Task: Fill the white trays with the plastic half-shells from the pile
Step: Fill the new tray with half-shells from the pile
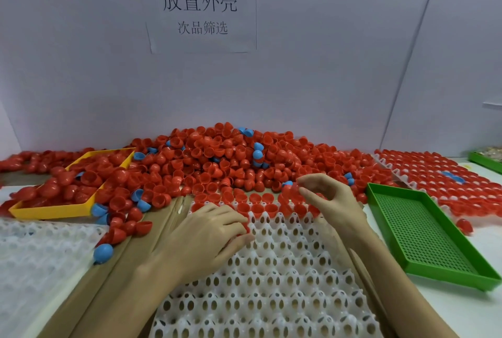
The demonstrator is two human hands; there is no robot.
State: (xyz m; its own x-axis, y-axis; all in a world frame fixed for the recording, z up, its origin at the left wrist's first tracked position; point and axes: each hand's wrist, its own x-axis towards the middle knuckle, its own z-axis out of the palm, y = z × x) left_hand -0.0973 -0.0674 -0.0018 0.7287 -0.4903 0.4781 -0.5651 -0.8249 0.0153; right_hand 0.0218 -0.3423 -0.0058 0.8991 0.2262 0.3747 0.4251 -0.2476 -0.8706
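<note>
The shells (217, 163), mostly red with a few blue, lie heaped along the wall just behind the tray (271, 269), so each one has only a short way to travel into a cup. The tray lies flat in front of the person; only its far rows hold red shells, set open side up, and the many near cups are bare, so I judge the filling barely begun.

The right hand (331, 199) hovers over the tray's far right corner, at the pile's edge, its grip pinching a red shell between thumb and fingertips, probably to turn it mouth-up before seating it. The left hand (209, 231) rests low on the tray's far left part, fingers curled on something red at the filled rows; whether it is seating or merely holding that shell I cannot tell.

Left of the tray sit a yellow bin (54, 211) holding shells and another white tray (35, 261). Right of it lies a green basket (423, 234), and beyond that a full tray (445, 177).
</note>
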